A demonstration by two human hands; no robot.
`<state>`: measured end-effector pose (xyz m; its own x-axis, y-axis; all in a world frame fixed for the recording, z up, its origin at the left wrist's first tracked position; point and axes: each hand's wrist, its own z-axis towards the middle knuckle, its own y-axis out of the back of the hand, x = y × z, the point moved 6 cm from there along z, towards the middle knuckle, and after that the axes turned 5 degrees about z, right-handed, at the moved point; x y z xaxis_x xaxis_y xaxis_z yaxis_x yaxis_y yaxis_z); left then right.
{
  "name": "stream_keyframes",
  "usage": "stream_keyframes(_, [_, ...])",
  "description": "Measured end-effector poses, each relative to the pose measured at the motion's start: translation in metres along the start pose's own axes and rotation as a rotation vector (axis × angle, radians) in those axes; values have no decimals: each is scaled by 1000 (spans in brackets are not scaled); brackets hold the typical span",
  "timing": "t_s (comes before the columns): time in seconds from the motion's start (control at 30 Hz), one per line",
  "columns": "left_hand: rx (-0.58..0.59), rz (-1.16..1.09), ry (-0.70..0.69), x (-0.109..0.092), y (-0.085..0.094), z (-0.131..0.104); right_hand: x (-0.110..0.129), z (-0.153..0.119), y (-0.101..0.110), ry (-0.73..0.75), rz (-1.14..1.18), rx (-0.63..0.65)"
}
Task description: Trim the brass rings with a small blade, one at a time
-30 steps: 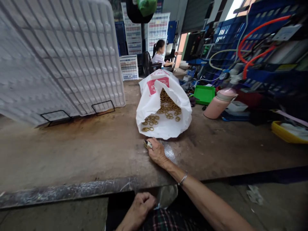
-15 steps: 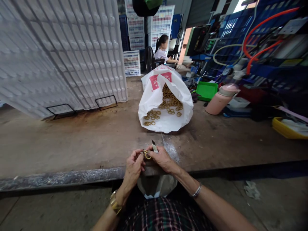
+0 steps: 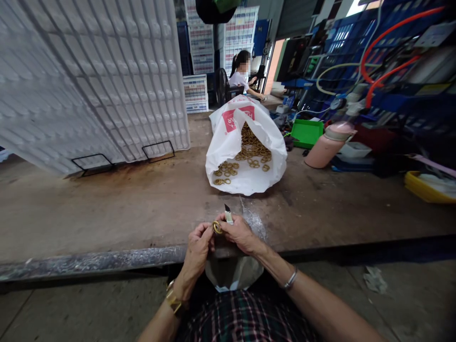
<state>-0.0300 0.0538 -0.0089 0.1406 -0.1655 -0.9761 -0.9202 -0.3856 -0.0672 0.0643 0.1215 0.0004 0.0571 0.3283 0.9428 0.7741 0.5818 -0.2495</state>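
Near the table's front edge, my left hand (image 3: 199, 242) pinches small yellow-brown rings (image 3: 217, 227) from the left; how many rings is unclear. My right hand (image 3: 239, 232) grips the same rings from the right and also holds a pale-handled knife (image 3: 228, 216), its dark blade pointing up and away. Beyond the hands lies an open white plastic bag (image 3: 245, 183) with red print, its mouth facing me. Inside it a heap of like-coloured rings (image 3: 251, 145) spreads toward the opening.
White ribbed trays (image 3: 135, 76) stand upright at left by black wire stands (image 3: 93, 164). At right are a green tray (image 3: 307, 133), a pink bottle (image 3: 326, 148) and a yellow tray (image 3: 423, 190). A person (image 3: 238, 78) sits behind the wooden table (image 3: 142, 213).
The rings between my fingers have turned and now sit closer together. My hands stay nearly in place. The seated person's arms have shifted.
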Motion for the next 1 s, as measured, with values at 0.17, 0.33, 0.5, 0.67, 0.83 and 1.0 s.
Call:
stream_keyframes(0.17, [-103,136,-17,-5,2,0,9,6,15,246,-394,-161])
stream_keyframes(0.33, [-188,349,-200,-24,4,0,26,2,21,450,-606,-279])
stream_keyframes(0.5, [-156,449,-310,-32,1,2,31,-3,2,356,-614,-45])
stream_keyframes(0.67, [-134,293,-193,-26,3,2,24,0,-2,275,-464,-26])
stream_keyframes(0.83, [43,-56,50,-6,-6,-1,10,2,0,149,-246,-25])
stream_keyframes(1.0, [27,-21,38,-8,-8,-3,8,1,0,125,-266,-31])
